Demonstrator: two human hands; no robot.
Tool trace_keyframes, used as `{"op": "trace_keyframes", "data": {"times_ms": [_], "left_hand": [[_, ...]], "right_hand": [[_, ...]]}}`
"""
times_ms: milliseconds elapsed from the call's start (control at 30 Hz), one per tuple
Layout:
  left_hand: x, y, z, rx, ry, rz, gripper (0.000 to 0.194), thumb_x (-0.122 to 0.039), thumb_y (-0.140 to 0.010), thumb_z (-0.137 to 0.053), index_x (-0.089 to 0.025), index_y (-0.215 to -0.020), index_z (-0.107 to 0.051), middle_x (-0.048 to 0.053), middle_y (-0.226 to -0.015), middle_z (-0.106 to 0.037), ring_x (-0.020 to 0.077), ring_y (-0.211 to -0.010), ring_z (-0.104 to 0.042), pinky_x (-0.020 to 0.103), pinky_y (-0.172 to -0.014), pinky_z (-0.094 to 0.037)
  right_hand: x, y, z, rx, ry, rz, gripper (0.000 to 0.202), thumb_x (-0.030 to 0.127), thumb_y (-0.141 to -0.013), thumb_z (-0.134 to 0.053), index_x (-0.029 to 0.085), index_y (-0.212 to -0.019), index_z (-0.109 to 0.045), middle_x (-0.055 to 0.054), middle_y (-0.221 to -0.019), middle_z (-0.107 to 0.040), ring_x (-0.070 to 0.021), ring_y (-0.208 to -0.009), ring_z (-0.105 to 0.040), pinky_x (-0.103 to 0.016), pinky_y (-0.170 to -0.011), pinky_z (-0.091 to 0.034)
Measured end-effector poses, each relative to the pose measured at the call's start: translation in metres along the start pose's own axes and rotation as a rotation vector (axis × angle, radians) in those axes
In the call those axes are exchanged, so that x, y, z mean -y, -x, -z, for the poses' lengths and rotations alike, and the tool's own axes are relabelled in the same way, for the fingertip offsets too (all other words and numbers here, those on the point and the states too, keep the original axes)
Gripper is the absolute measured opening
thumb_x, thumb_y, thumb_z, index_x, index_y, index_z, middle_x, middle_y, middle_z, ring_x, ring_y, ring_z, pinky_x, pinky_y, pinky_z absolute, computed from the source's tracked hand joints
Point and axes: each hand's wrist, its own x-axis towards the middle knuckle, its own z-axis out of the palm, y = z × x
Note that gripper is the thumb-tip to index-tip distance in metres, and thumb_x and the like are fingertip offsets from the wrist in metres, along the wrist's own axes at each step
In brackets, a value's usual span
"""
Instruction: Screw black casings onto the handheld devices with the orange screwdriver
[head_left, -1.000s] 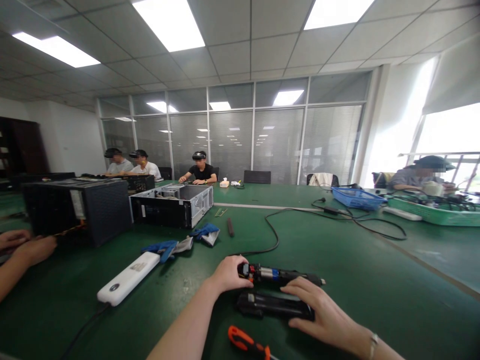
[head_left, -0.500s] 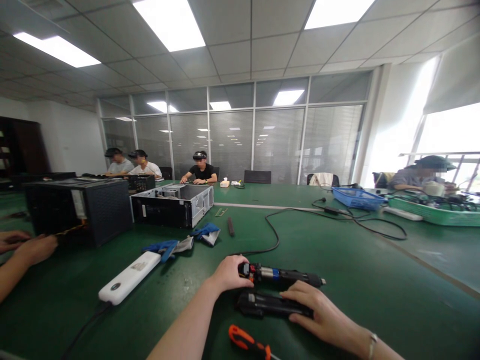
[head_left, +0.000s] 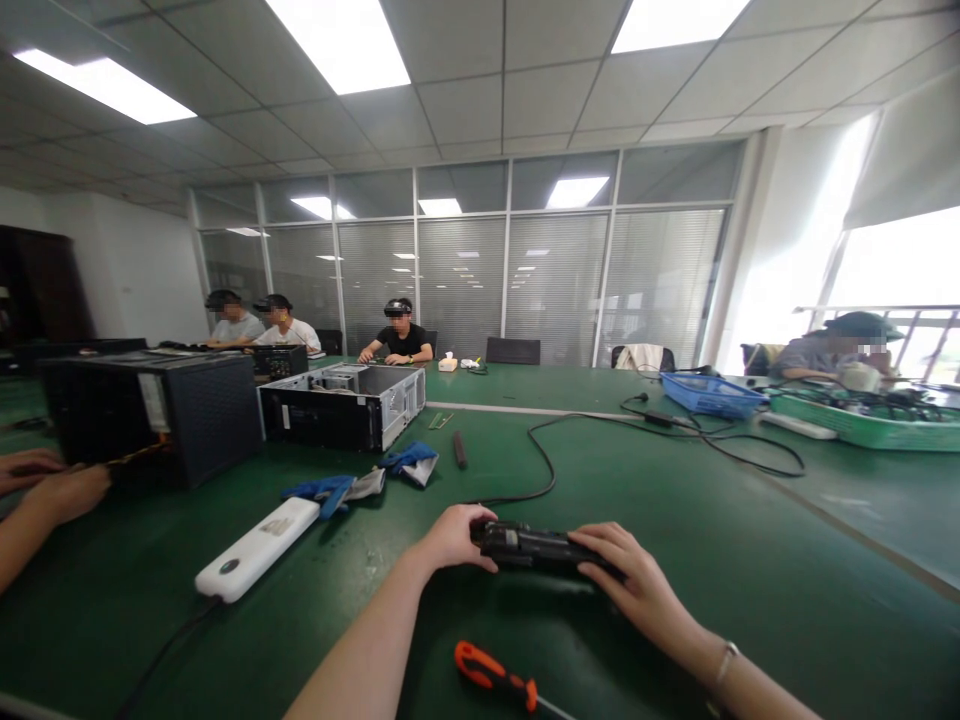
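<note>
My left hand (head_left: 452, 537) is closed around the left end of a black electric screwdriver, whose lower body is mostly covered from my view. Over it lies a black half of its housing (head_left: 534, 545), with my right hand (head_left: 621, 562) gripping the right end. The two pieces lie against each other, but I cannot tell whether they fit flush. The inner parts of the tool are hidden under this half. Nearer to me on the green table, an orange and black hand screwdriver (head_left: 495, 675) lies with its shaft toward the lower right.
A white power strip (head_left: 259, 550) and blue-grey gloves (head_left: 335, 492) lie to the left. Beyond stand a black computer case (head_left: 217, 420) and an open silver-black one (head_left: 322, 415). A co-worker's hands (head_left: 64, 490) work at far left. A black cable (head_left: 551, 460) runs toward blue (head_left: 709, 398) and green baskets (head_left: 862, 428).
The housing half has moved from the table in front of the electric screwdriver up onto it, carried by my right hand. It now covers the inner parts. My left hand keeps its hold.
</note>
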Motion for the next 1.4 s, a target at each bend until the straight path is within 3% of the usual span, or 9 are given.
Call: {"op": "trace_keyframes", "data": {"times_ms": [133, 267, 500, 767, 1067, 1233, 1400], "left_hand": [[-0.002, 0.002, 0.003, 0.016, 0.173, -0.013, 0.067, -0.027, -0.044, -0.09, -0.016, -0.106, -0.068, 0.005, -0.1, -0.071, 0.0267, -0.096, -0.065, 0.032, -0.084, -0.049], [-0.001, 0.003, 0.005, 0.004, 0.231, -0.042, 0.074, -0.028, -0.042, -0.092, -0.017, -0.111, -0.067, 0.006, -0.107, -0.07, 0.0285, -0.102, -0.063, 0.035, -0.09, -0.046], [0.0, 0.004, 0.007, -0.028, 0.115, -0.047, 0.083, -0.032, -0.043, -0.092, -0.022, -0.119, -0.063, 0.007, -0.117, -0.066, 0.03, -0.11, -0.06, 0.037, -0.096, -0.044], [0.006, 0.001, 0.004, 0.002, 0.133, 0.016, 0.085, -0.031, -0.044, -0.091, -0.02, -0.123, -0.06, 0.01, -0.114, -0.067, 0.0292, -0.106, -0.062, 0.038, -0.095, -0.046], [0.009, -0.001, 0.001, 0.002, 0.154, -0.033, 0.078, -0.029, -0.045, -0.091, -0.018, -0.117, -0.064, 0.008, -0.113, -0.069, 0.0281, -0.105, -0.063, 0.035, -0.094, -0.046], [0.006, 0.0, 0.004, 0.025, 0.057, -0.067, 0.068, -0.032, -0.051, -0.088, -0.02, -0.115, -0.067, 0.005, -0.111, -0.07, 0.0277, -0.103, -0.064, 0.034, -0.092, -0.046], [0.006, 0.0, 0.005, 0.012, -0.03, -0.067, 0.077, -0.038, -0.053, -0.087, -0.022, -0.124, -0.063, 0.007, -0.121, -0.067, 0.0299, -0.114, -0.06, 0.036, -0.101, -0.041]], "right_hand": [[-0.006, -0.007, -0.002, -0.104, 0.026, -0.021, 0.034, 0.042, -0.092, -0.05, 0.028, -0.121, -0.062, -0.008, -0.117, -0.061, -0.0254, -0.109, -0.054, -0.044, -0.096, -0.047], [-0.008, -0.015, -0.005, -0.084, 0.032, -0.037, 0.035, 0.043, -0.091, -0.05, 0.029, -0.12, -0.063, -0.008, -0.117, -0.062, -0.0261, -0.109, -0.055, -0.045, -0.095, -0.048], [-0.005, -0.027, -0.014, -0.011, 0.045, -0.051, 0.033, 0.042, -0.091, -0.051, 0.029, -0.12, -0.063, -0.007, -0.119, -0.062, -0.0259, -0.11, -0.053, -0.046, -0.097, -0.044], [-0.001, -0.023, -0.011, 0.034, 0.073, -0.036, 0.034, 0.042, -0.092, -0.049, 0.029, -0.12, -0.062, -0.007, -0.12, -0.061, -0.0265, -0.111, -0.053, -0.047, -0.097, -0.043], [0.001, -0.023, -0.01, 0.052, 0.097, -0.032, 0.033, 0.041, -0.093, -0.049, 0.027, -0.12, -0.062, -0.008, -0.118, -0.062, -0.0259, -0.109, -0.054, -0.046, -0.097, -0.043], [0.001, -0.023, -0.009, 0.067, 0.101, -0.039, 0.032, 0.04, -0.091, -0.051, 0.026, -0.118, -0.063, -0.008, -0.115, -0.063, -0.025, -0.107, -0.055, -0.044, -0.095, -0.044], [0.003, -0.025, -0.007, 0.097, 0.091, -0.055, 0.031, 0.039, -0.09, -0.053, 0.025, -0.115, -0.064, -0.008, -0.115, -0.064, -0.0246, -0.106, -0.056, -0.043, -0.095, -0.045]]}}
